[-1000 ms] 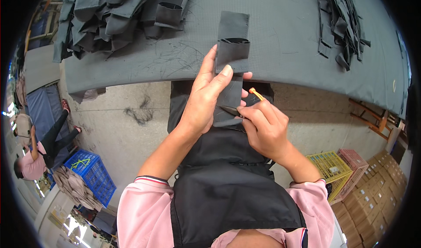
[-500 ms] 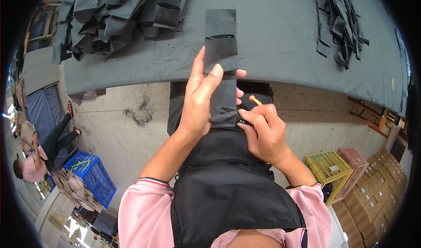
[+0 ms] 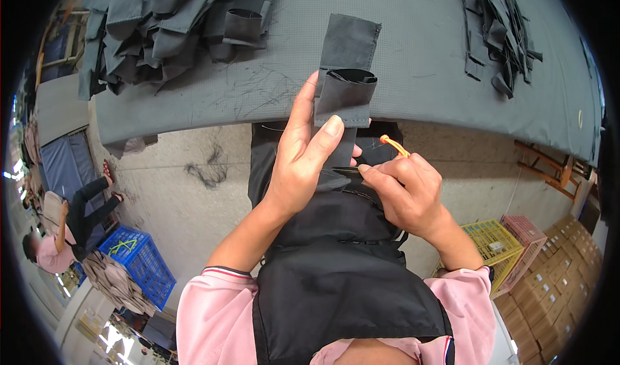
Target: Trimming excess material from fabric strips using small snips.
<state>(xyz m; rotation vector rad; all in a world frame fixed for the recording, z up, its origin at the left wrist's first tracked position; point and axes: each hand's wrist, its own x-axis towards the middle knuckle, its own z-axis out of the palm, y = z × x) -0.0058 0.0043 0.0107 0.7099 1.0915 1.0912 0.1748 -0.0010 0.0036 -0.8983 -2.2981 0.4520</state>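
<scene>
My left hand (image 3: pixel 298 165) grips a dark grey sewn fabric strip (image 3: pixel 347 100) with its thumb on top and fingers behind. The strip has a stitched loop of cloth that gapes at its upper edge, and its far end reaches over the table's edge. Closed round small thread snips (image 3: pixel 347 170), my right hand (image 3: pixel 411 194) is just right of the strip's lower part. A thin dark blade sticks out left from the fingertips, and an orange cord (image 3: pixel 395 145) rises above the fist. Most of the snips is hidden in my fingers.
A grey cloth-covered table (image 3: pixel 413 61) spans the far side. It bears a heap of similar fabric pieces (image 3: pixel 174 29) at left and a smaller pile (image 3: pixel 500 32) at right. Blue (image 3: pixel 139 265) and yellow (image 3: pixel 487 245) crates stand on the floor; another person (image 3: pixel 55 242) is far left.
The fabric strip has tilted to the right, and its loop gapes wider. My right hand has shifted slightly right and down, and the snips' blade now shows against the strip's lower part.
</scene>
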